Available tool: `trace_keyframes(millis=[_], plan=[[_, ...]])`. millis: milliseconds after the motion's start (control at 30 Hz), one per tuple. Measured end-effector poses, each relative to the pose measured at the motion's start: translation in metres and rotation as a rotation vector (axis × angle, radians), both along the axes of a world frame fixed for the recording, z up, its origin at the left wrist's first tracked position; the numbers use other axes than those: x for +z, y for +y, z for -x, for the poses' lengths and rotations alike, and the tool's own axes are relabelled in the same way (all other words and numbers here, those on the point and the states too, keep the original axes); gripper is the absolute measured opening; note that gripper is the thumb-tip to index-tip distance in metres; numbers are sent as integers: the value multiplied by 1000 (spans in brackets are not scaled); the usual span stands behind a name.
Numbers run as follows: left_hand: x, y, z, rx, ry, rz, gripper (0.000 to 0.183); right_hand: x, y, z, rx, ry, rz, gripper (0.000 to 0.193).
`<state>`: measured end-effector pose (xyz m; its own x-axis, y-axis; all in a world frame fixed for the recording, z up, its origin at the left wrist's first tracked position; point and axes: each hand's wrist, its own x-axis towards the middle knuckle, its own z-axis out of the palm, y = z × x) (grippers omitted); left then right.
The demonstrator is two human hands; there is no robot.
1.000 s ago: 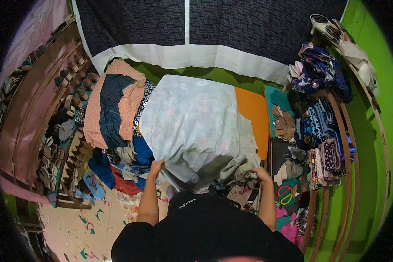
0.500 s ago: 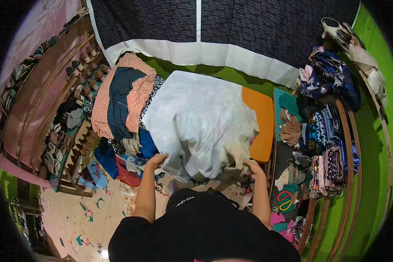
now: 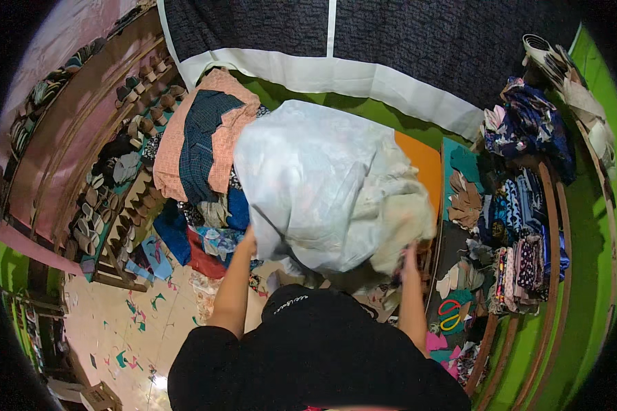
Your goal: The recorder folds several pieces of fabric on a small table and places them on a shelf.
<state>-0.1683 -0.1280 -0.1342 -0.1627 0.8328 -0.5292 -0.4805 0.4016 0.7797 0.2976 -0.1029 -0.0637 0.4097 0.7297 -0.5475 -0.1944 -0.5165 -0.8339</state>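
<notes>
Hiding both sets of fingertips, the pale cloth (image 3: 322,185) is billowing at twelve o'clock from the left hand (image 3: 248,240) and right hand (image 3: 408,259), both gripping its near edge.

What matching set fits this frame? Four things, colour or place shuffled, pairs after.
Things:
1. big cloth
2. scissors
3. checked cloth
4. board

Descriptions:
A. orange, partly under the big cloth
B. pale, bunched, held at its near edge by the left hand and right hand
C. red and green handles, beside the right forearm
D. dark blue, lying on a salmon cloth

Pairs: 1-B, 2-C, 3-D, 4-A
</notes>
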Motion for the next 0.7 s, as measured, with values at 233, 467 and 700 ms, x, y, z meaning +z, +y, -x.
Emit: trace_keyframes(millis=[233,467,700], plan=[[126,-2,5,-802,1019,316,45,47,3,-37,820,131,-87,29],[181,5,37,104,-501,-812,55,55,61,-100,1131,1094,-1041,52],[-21,-50,-43,-1185,1010,116,75,34,-11,79,1033,1139,-931,54]])
